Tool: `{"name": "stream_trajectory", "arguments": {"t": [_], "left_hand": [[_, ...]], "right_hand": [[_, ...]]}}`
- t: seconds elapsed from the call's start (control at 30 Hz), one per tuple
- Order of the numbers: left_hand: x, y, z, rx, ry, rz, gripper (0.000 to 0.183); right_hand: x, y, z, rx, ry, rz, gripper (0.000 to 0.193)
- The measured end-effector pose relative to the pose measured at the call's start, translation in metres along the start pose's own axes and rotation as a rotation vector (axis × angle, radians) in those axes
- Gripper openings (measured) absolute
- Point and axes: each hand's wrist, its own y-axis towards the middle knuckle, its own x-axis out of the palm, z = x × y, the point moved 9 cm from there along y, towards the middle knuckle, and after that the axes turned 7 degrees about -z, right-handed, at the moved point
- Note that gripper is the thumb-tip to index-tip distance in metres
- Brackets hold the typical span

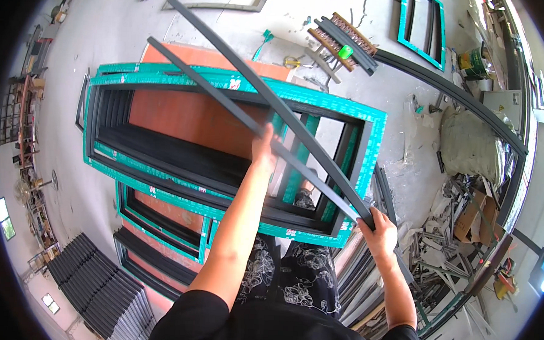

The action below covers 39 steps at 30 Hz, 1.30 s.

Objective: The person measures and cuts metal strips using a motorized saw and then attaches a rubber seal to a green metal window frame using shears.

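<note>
Two long dark metal strips run diagonally from the upper left to the lower right above a window frame. My left hand (263,146) grips the lower strip (214,93) near its middle. My right hand (379,230) is closed on the near ends of the strips, where the upper strip (270,93) ends. Under them lies a black window frame wrapped in teal protective tape (239,82) on an orange-brown work surface (182,116).
More teal-taped frames (159,216) are stacked below the top one. A pile of dark profiles (94,284) lies at lower left. Scrap metal offcuts and a cardboard box (476,214) are at right. A tool rack with a green item (346,41) and another teal frame (422,24) lie on the floor beyond.
</note>
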Motion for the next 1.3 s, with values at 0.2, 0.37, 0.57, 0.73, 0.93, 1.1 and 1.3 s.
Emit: {"name": "stream_trajectory", "arguments": {"t": [0.2, 0.37, 0.57, 0.73, 0.93, 1.1, 1.3], "left_hand": [[0.030, -0.042, 0.014, 0.003, -0.205, -0.157, 0.037], [0.043, -0.118, 0.050, -0.012, -0.231, -0.322, 0.029], [0.060, -0.198, 0.085, 0.052, -0.223, -0.652, 0.054], [0.064, -0.234, 0.087, 0.050, -0.233, -0.745, 0.056], [0.093, -0.278, 0.060, -0.043, -0.231, -0.813, 0.056], [0.140, -0.299, -0.003, -0.190, -0.103, -0.915, 0.039], [0.212, -0.355, -0.113, -0.229, 0.088, -0.787, 0.028]], "right_hand": [[-0.021, -0.043, 0.050, -0.005, -0.014, -0.071, 0.043], [-0.019, -0.090, 0.033, -0.063, 0.083, -0.101, 0.040], [-0.016, -0.161, -0.023, 0.007, 0.148, -0.111, 0.045], [-0.011, -0.227, -0.043, 0.055, 0.203, 0.009, 0.039], [-0.007, -0.287, -0.048, 0.085, 0.067, 0.088, 0.043], [-0.007, -0.333, -0.025, 0.195, 0.133, 0.069, 0.051], [0.002, -0.407, 0.058, 0.391, 0.196, 0.209, 0.057]]}}
